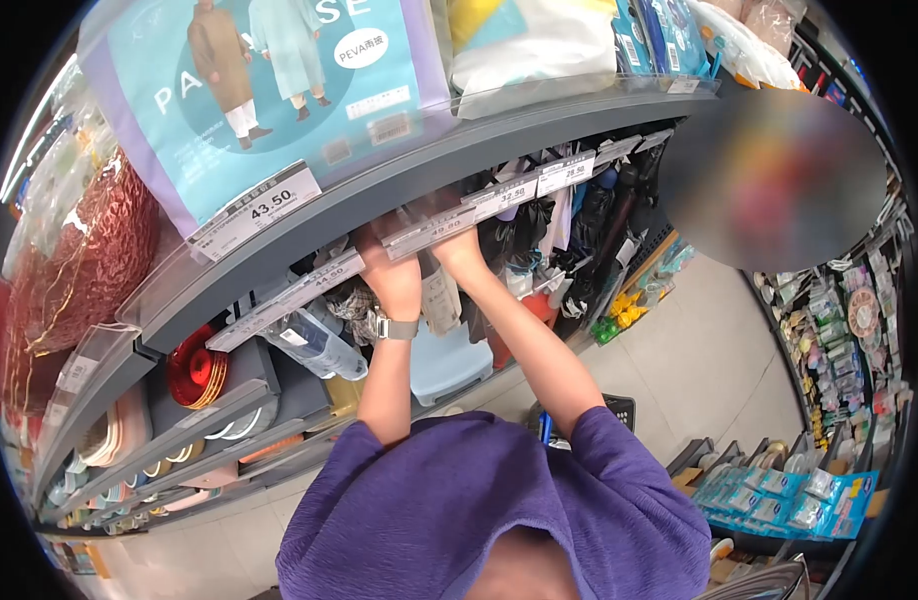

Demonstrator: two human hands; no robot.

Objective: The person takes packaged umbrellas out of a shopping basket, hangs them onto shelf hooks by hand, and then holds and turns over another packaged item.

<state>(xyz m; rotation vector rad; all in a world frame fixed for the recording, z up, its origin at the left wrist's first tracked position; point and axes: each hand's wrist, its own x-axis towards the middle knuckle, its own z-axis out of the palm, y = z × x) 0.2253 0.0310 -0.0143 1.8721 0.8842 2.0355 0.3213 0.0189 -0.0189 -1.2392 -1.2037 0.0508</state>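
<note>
Both of my hands reach up to a price-label strip (429, 233) under a grey shelf edge. My left hand (389, 265), with a watch on the wrist, is partly behind the strip, and its fingers are hidden. Close beside it, my right hand (459, 250) also goes behind the strip, its fingers out of sight. Whether either holds anything cannot be seen. Folded umbrellas (604, 215) hang to the right of my hands. A clear-wrapped blue item (317, 345) hangs to the left, and a pale packaged item (440, 300) hangs just below my hands.
Large blue bags (279, 90) stand on the shelf above. Red bowls (199, 365) sit on the lower left shelf, and a light blue stool (449, 362) is below. A blurred area covers the upper right. Blue packets (779, 495) hang at the lower right beside the tiled floor (709, 340).
</note>
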